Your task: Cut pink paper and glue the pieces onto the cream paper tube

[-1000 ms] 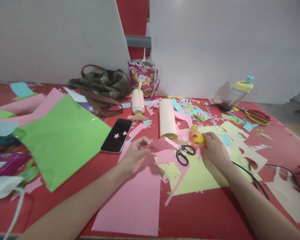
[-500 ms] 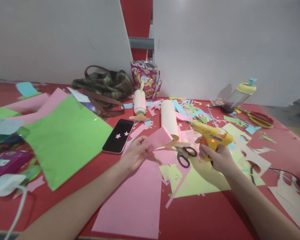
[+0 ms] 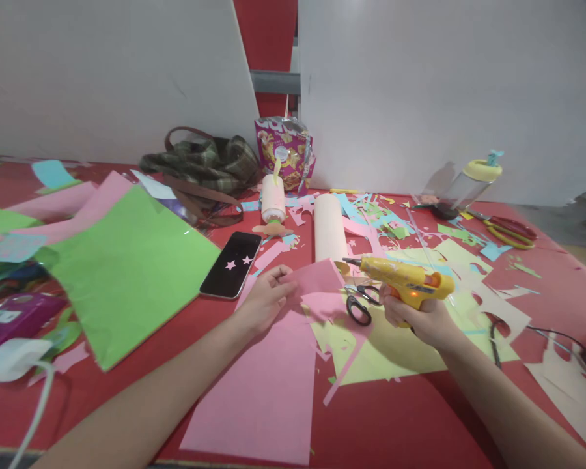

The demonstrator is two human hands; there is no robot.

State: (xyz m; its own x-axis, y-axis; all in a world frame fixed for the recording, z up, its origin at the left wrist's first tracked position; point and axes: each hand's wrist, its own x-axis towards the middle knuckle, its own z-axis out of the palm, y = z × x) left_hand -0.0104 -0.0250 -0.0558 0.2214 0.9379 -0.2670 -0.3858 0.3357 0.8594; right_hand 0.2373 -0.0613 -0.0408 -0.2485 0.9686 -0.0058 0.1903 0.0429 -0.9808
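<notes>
Far left of the frame there's a green sheet [image 3: 131, 273] lying at an angle, and beside it a dark phone [image 3: 219, 280] with two pink stars [image 3: 230, 266] on it, maybe parked there because they'd vanish among all those scraps. Just left of centre, the left hand [image 3: 264, 303] has its fingers closed on one end of a pink paper piece [image 3: 317, 277], above a bigger pink sheet [image 3: 258, 404]. Only that end is gripped, I'd guess so the far edge sticks out free. Middle of the frame, a cream roll [image 3: 329, 225] lies on the red desk [image 3: 381, 417], with scissors [image 3: 355, 298] near its lower end, black handles towards the person, so pretty grabbable. Right of centre, the right hand [image 3: 422, 316] has its fingers wrapped round the grip of a yellow glue gun [image 3: 403, 275], nozzle pointing left at the pink piece but not visibly touching it. That grip keeps skin well behind the tip, presumably because it's hot: there's an orange light glowing on the side.
</notes>
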